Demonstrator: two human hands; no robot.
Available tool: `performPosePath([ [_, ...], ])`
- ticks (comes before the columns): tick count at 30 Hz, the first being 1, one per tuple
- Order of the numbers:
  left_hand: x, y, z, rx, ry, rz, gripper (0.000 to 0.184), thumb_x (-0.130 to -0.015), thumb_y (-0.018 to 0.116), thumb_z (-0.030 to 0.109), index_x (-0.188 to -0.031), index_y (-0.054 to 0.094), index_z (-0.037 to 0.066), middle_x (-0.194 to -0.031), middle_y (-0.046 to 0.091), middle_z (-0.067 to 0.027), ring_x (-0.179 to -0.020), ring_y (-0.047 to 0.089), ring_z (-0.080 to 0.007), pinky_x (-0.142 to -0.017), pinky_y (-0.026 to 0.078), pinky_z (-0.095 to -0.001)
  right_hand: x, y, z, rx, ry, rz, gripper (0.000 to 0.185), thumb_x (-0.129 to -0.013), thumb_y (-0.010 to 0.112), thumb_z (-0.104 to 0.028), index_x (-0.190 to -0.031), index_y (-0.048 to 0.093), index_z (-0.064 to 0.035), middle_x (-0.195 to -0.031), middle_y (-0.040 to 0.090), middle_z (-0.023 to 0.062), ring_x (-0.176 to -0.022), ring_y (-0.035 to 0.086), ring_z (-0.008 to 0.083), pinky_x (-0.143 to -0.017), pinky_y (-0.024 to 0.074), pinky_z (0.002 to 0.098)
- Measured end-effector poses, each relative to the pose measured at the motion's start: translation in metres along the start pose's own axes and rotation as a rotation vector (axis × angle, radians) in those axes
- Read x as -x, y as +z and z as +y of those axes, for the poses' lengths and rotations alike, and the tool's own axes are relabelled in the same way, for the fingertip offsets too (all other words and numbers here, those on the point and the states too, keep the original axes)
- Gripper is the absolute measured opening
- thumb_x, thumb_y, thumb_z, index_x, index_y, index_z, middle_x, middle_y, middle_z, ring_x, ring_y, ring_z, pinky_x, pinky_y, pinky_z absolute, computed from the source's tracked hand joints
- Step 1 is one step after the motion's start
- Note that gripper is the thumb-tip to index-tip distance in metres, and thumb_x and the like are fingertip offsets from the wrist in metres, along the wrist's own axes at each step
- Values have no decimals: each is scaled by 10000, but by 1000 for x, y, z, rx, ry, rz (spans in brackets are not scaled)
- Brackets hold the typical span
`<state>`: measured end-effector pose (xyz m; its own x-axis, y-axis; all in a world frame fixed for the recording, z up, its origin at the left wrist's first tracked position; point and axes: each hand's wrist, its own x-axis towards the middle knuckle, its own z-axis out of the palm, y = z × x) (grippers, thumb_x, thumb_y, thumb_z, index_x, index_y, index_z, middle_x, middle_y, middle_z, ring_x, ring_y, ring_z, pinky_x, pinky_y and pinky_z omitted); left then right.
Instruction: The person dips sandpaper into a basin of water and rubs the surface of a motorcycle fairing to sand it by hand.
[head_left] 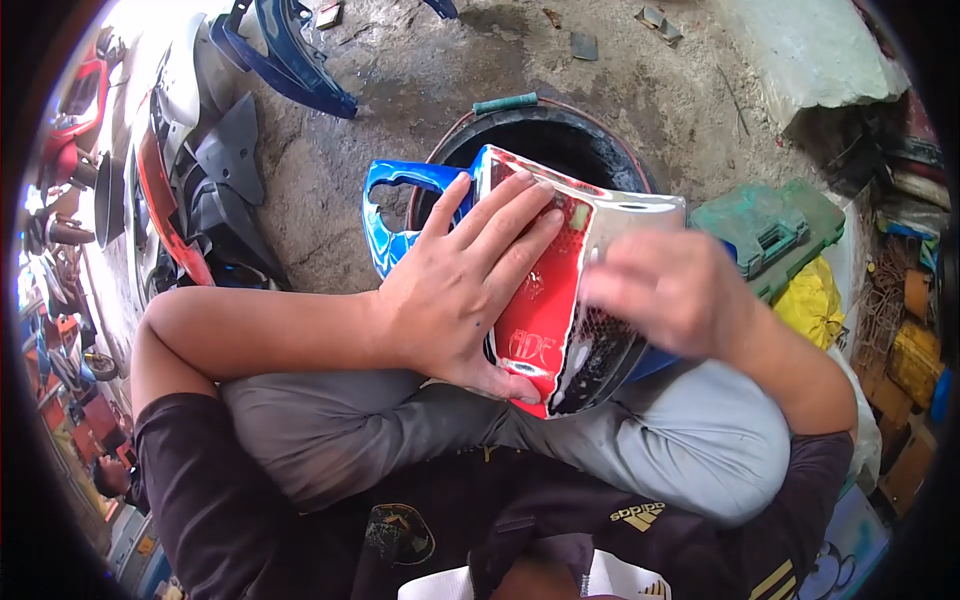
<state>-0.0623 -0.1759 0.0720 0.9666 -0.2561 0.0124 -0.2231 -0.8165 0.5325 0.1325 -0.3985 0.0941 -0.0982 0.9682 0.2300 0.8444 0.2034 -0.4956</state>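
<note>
A motorcycle body panel (545, 310), painted red, white, black and blue, lies tilted across a black bucket (590, 130) between my knees. My left hand (470, 265) lies spread over its red face, fingers toward the upper edge and thumb near the lower edge, pressing on it. At the panel's right side, my right hand (675, 290) is curled and blurred by motion over the white and black part. Anything under those fingers is hidden. Whitish wet residue (580, 370) shows along the black mesh-patterned area. The blue end (385, 215) with a cut-out sticks out left.
Dark blue (290, 60), black (235, 155) and orange (170, 200) body panels lie at left. A green plastic case (770, 235) and a yellow bag (805, 305) stand right of the bucket. A pale slab (820, 50) is at upper right. Small scraps (584, 46) lie on the concrete.
</note>
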Motion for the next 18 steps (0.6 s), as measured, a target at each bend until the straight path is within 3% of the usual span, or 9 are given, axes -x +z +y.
performPosePath([
  [3, -4, -3, -3, 15, -6, -18, 1501, -637, 739, 981, -1639, 392, -81, -1680, 381, -306, -1599, 346, -504, -1280, 225, -667, 2, 0, 26, 27, 176, -3, 270, -857, 729, -143, -1125, 756, -139, -1041, 682, 30, -937, 731, 244, -701, 621, 409],
  [6, -9, -4, -6, 22, 6, -5, 1494, -640, 736, 982, -1636, 395, -79, -1675, 386, -308, -1576, 370, -507, -1269, 238, -668, -10, 10, 5, 52, 2, 143, 281, -823, 759, -136, -1103, 763, -115, -1123, 695, 34, -1016, 692, 262, -814, 594, 447],
  [10, -17, 1, -3, 49, 14, -10, 1483, -649, 730, 979, -1639, 396, -73, -1695, 381, -289, -1592, 361, -490, -1270, 224, -671, 1, 4, 18, 277, 47, 168, 248, -808, 755, -157, -1048, 776, -98, -1208, 717, 16, -1040, 661, 247, -946, 518, 452],
  [12, -21, 17, -9, 62, 60, -6, 1479, -652, 728, 977, -1642, 396, -71, -1710, 375, -278, -1602, 355, -477, -1273, 213, -671, 9, -2, 15, 83, -57, 66, 253, -812, 746, -166, -1053, 774, -94, -1171, 728, 2, -1039, 664, 232, -938, 530, 449],
  [13, -17, 31, -22, 90, 67, -4, 1410, -692, 717, 921, -1686, 380, -20, -1757, 347, -247, -1654, 305, -412, -1243, 211, -730, 12, -2, 11, -20, -107, 18, 255, -814, 742, -170, -1055, 773, -92, -1152, 733, -5, -1039, 666, 224, -933, 536, 447],
  [15, -6, 51, -45, -135, 156, 84, 1378, -721, 704, 905, -1708, 364, 5, -1786, 321, -221, -1679, 270, -398, -1248, 152, -747, 20, 13, 10, -19, -97, 68, 278, -810, 736, -174, -1076, 770, -101, -1117, 744, -17, -1025, 673, 205, -904, 558, 426],
  [16, -4, 54, -49, -87, 167, 104, 1369, -728, 691, 907, -1724, 354, 31, -1801, 311, -197, -1689, 259, -384, -1246, 113, -762, 22, 14, 14, 1, -81, 70, 279, -810, 734, -176, -1077, 770, -104, -1121, 744, -12, -1024, 675, 204, -896, 564, 419],
  [17, 0, 56, -47, -81, 134, 97, 1344, -752, 691, 944, -1671, 421, 1, -1729, 403, -251, -1627, 357, -457, -1301, 65, -716, 23, 14, 17, 21, -66, 73, 279, -810, 732, -179, -1077, 771, -108, -1125, 745, -8, -1022, 677, 204, -889, 569, 413],
  [18, -5, 51, -44, -60, 106, 98, 1358, -745, 690, 952, -1677, 414, 4, -1732, 403, -242, -1632, 346, -457, -1301, 60, -709, 20, 11, 18, 16, -67, 71, 289, -804, 749, -146, -1089, 769, -106, -1133, 752, 17, -1024, 682, 233, -876, 577, 406],
])
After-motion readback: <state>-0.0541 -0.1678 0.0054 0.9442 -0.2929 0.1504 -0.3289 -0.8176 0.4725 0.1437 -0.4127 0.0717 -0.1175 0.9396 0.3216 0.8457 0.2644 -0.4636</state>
